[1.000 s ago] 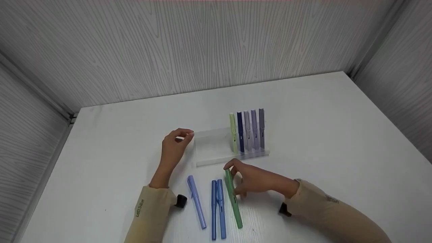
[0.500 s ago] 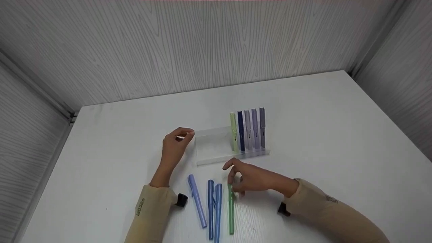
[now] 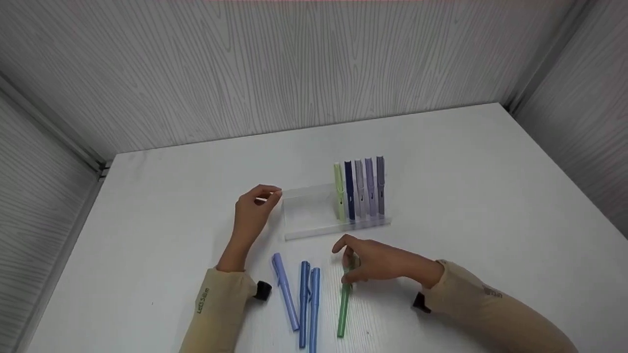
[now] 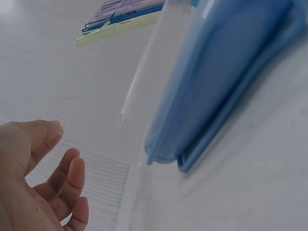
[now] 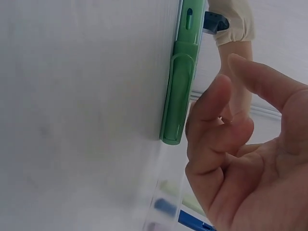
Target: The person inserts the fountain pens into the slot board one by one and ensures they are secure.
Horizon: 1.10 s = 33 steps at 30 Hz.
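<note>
In the head view my left hand pinches the upper left corner of a clear pen rack between thumb and index finger. Several capped pens stand side by side in the rack's right half, from a lime pen to a dark purple pen. My right hand hovers low over a green pen, hiding its cap end from above. In the right wrist view the green pen's cap lies beside my bent fingers, with thumb and index finger spread apart.
Left of the green pen, two blue pens lie close together on the white table. A lavender pen lies slantwise nearer my left sleeve. Grey wood-grain panels border the table at back and sides.
The green pen has shifted and turned beneath my right hand, which has moved slightly right. The two blue pens have shifted left. My left hand stays at the rack corner.
</note>
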Tool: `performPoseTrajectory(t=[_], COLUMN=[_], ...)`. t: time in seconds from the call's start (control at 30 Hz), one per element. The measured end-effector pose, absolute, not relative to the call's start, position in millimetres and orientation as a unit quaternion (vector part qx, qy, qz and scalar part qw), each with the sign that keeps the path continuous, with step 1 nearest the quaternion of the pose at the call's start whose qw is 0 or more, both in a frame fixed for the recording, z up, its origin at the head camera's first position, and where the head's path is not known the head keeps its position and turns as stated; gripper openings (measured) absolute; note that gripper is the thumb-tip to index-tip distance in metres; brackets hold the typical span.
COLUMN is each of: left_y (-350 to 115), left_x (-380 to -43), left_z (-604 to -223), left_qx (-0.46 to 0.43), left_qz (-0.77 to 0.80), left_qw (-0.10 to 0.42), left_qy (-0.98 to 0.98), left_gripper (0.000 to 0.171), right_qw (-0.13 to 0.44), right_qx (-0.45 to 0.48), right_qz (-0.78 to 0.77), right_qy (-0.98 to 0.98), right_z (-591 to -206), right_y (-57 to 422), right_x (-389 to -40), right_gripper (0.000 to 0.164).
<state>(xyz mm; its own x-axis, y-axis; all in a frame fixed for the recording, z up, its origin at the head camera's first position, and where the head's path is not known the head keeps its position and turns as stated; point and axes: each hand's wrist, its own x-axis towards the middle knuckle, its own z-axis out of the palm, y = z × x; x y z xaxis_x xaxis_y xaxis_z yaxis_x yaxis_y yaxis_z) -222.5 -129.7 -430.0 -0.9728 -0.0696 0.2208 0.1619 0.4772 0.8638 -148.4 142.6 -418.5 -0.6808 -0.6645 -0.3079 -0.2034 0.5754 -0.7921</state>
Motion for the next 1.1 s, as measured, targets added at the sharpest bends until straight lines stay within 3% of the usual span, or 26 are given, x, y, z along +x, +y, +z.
performPoseTrajectory(t=[0.3,0.53,0.97,1.1], left_y=[-130.6,-132.7,-133.1,-132.1], left_x=[-223.7,-222.7,-222.2,-223.3], left_z=[-433.1,-433.8,-434.0,-433.8], left_qx=[-0.016,-0.013,-0.015,-0.017], left_qz=[-0.514,-0.517,-0.515,-0.517], left_qw=[0.104,0.106,0.115,0.117], left_qy=[-0.851,-0.849,-0.849,-0.848], left_gripper=[0.019,0.018,0.016,0.016], right_qw=[0.3,0.275,0.278,0.285], right_qx=[-0.263,-0.253,-0.267,-0.247], right_qz=[-0.321,-0.306,-0.27,-0.272], right_qy=[0.859,0.876,0.882,0.885], right_z=[-416.8,-417.4,-418.0,-419.0], right_y=[148.7,150.8,146.5,141.7], right_x=[-143.9,-141.7,-144.4,-146.4], right_gripper=[0.059,0.055,0.046,0.05])
